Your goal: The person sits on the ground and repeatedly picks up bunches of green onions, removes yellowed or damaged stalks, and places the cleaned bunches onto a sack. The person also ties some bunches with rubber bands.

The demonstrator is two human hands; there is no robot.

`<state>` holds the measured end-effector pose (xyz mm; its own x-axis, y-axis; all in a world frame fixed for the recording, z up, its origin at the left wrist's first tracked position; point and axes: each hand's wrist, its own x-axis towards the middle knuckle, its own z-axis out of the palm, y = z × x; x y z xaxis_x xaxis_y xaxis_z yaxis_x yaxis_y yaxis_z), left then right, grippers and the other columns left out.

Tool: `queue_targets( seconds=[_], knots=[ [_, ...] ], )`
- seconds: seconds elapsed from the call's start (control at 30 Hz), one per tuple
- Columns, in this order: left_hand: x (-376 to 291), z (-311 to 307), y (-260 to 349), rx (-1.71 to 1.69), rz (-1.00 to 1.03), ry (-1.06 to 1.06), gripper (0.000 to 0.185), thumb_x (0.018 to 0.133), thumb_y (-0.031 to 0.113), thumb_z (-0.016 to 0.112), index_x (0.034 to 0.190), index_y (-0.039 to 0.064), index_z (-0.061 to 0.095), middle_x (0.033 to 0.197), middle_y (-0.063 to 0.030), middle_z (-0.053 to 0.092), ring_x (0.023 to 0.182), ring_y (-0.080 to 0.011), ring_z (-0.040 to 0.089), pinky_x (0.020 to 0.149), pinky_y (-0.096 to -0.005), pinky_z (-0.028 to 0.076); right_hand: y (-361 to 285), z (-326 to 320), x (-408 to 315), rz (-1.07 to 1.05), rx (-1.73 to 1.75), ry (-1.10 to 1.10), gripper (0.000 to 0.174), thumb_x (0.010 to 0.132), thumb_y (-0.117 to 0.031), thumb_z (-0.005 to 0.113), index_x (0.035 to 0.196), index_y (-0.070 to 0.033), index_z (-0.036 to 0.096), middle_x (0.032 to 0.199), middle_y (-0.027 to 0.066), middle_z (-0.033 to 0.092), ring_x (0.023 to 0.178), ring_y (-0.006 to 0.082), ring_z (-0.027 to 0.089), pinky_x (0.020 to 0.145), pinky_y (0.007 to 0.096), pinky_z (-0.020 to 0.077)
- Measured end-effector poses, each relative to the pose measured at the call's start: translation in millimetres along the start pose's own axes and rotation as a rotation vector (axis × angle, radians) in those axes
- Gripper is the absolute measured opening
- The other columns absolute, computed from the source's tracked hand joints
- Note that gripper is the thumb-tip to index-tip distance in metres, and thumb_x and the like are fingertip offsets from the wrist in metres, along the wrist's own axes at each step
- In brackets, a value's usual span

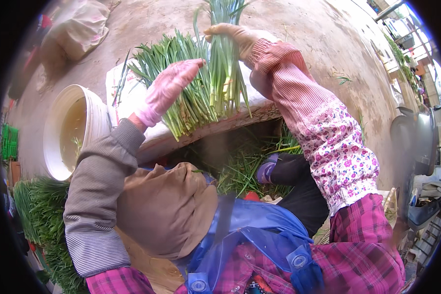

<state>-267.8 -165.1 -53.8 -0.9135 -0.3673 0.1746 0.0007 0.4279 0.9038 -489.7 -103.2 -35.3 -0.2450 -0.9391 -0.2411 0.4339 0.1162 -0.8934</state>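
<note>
My right hand point(242, 38), in a pale glove, grips an upright bunch of long green leafy stalks point(224, 70) that look like garlic chives. Their leaves point away from me and the cut stems hang toward me. My left hand point(174, 86), in a pink glove, is over the left part of a pile of the same stalks point(191, 103). Its fingers are straight and close together, pointing at the bunch; its palm side is hidden. The pile lies on a low white-covered bench point(161, 137), stem ends along the near edge.
A white bucket point(99, 121) of murky water stands left of the bench. Below it are stacked green bundles point(46, 213). Loose trimmings point(242, 169) cover the floor by my foot. A filled sack point(77, 33) sits at the far left, a green crate point(9, 141) at the left rim.
</note>
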Motion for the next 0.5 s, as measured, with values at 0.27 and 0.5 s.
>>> queue_targets(
  seconds=[0.27,0.5],
  knots=[
    [-8,-7,-77,0.476,0.295,0.045,0.031,0.084,0.022,0.053,0.107,0.003,0.060,0.118,-0.0153,0.057,0.120,-0.0317,0.048,0.109,-0.0426,0.027,53,18,45,0.195,0.018,0.016,0.024,0.082,-0.012,0.066,0.103,0.000,0.066,0.103,0.0139,0.069,0.090,0.0212,0.066,0.082,0.0364,0.0553],
    [-23,9,-81,0.131,0.326,0.437,0.021,0.075,-0.005,0.061,0.093,0.003,0.054,0.105,-0.0118,0.057,0.103,-0.0235,0.055,0.096,-0.0335,0.041,117,38,72,-0.357,-0.946,0.359,0.092,0.072,-0.025,0.073,0.145,0.001,0.025,0.139,0.0212,0.044,0.129,0.0292,0.042,0.110,0.0347,0.0327]
  ],
)
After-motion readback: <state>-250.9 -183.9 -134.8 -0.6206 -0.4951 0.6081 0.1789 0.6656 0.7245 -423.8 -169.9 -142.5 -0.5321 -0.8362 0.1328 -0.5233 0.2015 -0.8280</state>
